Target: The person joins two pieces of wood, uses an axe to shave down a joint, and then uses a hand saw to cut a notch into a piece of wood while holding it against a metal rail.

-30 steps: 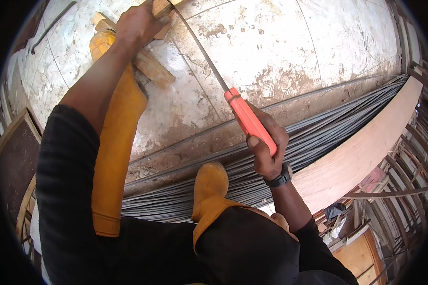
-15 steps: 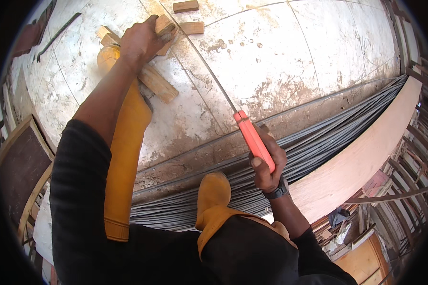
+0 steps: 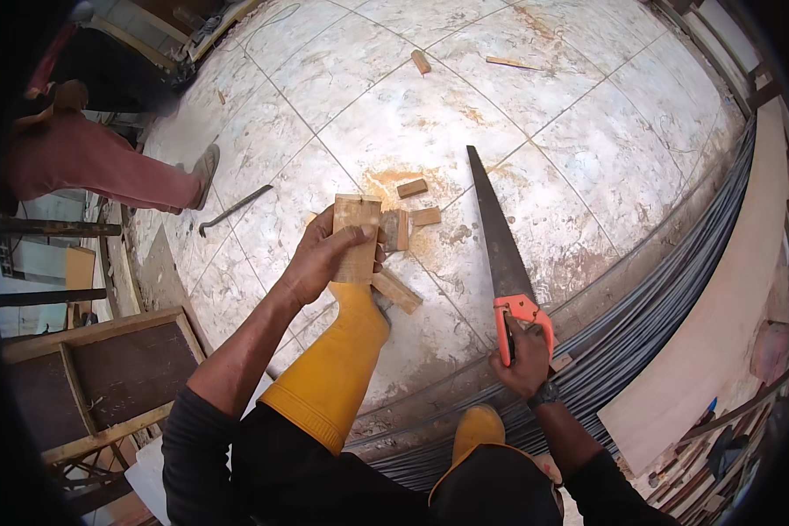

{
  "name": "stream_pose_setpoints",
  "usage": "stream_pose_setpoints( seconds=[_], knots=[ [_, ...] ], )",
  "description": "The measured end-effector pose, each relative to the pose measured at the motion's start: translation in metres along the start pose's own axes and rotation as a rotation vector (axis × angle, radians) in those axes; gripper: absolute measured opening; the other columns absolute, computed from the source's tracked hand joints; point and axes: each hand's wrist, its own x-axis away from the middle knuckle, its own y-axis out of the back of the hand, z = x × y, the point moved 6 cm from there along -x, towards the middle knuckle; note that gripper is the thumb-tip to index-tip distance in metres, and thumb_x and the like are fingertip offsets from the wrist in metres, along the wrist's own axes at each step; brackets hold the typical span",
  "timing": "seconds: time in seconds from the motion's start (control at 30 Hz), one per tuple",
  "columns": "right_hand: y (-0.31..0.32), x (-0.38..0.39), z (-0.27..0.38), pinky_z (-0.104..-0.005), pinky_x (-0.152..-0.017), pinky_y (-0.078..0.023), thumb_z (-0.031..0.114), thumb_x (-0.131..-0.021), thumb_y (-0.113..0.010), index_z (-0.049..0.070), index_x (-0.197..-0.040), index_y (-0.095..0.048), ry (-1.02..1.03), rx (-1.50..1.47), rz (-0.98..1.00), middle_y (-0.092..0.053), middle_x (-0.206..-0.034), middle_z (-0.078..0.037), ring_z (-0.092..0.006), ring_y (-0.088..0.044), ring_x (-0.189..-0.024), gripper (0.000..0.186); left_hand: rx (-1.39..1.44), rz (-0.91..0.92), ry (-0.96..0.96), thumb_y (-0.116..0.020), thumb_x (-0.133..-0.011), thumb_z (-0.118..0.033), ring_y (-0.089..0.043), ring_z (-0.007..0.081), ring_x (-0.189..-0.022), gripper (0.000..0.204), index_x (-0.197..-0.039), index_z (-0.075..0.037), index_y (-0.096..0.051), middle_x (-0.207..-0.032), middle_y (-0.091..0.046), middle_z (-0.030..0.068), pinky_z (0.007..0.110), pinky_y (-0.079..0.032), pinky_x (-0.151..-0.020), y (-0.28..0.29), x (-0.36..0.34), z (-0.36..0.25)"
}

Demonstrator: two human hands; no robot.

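Note:
My left hand [image 3: 314, 263] is closed around a short, flat wooden block [image 3: 357, 215], thumb across its face, raised above my yellow rubber boot [image 3: 337, 351]. Just past the fingers lies another wood block [image 3: 397, 230], partly hidden by the hand. A wooden stick [image 3: 398, 291] rests on the floor beside the boot's toe. My right hand [image 3: 528, 361] grips a handsaw [image 3: 500, 237] by its orange handle. The saw's dark blade points away from me, its flat side showing, apart from the wood. Two small offcuts [image 3: 412, 188] and sawdust lie beyond the left hand.
Metal rods [image 3: 640, 289] run along my right beside a long plywood strip [image 3: 675, 368]. A pry bar [image 3: 235, 210] lies on the tiled floor [image 3: 342, 105] at left. Nearby is another person in maroon trousers [image 3: 105, 167]. A framed panel [image 3: 123, 377] leans at lower left.
My left hand has come off the wood on the floor and now holds up a short block. The saw has swung clear of the wood, turning its flat side up. My view takes in more floor.

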Motion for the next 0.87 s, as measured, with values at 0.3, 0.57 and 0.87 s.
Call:
stream_pose_setpoints(
  seconds=[0.3,0.57,0.87],
  knots=[
    [-0.015,0.041,0.033,-0.0474,-0.097,-0.046,0.041,-0.077,-0.078,0.003,-0.143,-0.049,0.161,0.363,0.175,-0.066,-0.116,-0.018,-0.0313,-0.062,-0.106,0.082,0.397,0.242,-0.087,-0.059,-0.085,-0.036,-0.069,0.0372,-0.092,0.064,-0.134,0.004,-0.044,-0.110,-0.064,0.0224,0.051,-0.057,-0.084,-0.070,0.156,-0.075],
    [0.258,0.034,0.224,-0.0438,-0.107,-0.043,0.041,-0.062,-0.095,0.003,-0.156,-0.023,0.749,-0.604,-0.235,-0.027,-0.155,-0.025,-0.0378,-0.042,-0.135,0.124,0.290,0.266,-0.023,-0.051,-0.097,-0.038,-0.066,0.0354,-0.108,0.061,-0.141,0.001,-0.038,-0.123,-0.059,0.0214,0.047,-0.055,-0.094,-0.184,0.202,-0.132],
    [0.246,0.076,0.161,-0.0526,-0.114,-0.034,0.048,-0.068,-0.081,-0.002,-0.151,-0.023,0.770,-0.738,-0.129,-0.034,-0.143,-0.024,-0.0415,-0.033,-0.140,0.113,0.102,0.203,-0.066,-0.059,-0.094,-0.042,-0.047,0.0344,-0.136,0.081,-0.153,0.001,-0.023,-0.146,-0.042,0.0213,0.050,-0.035,-0.115,-0.285,0.213,-0.095]
  ],
)
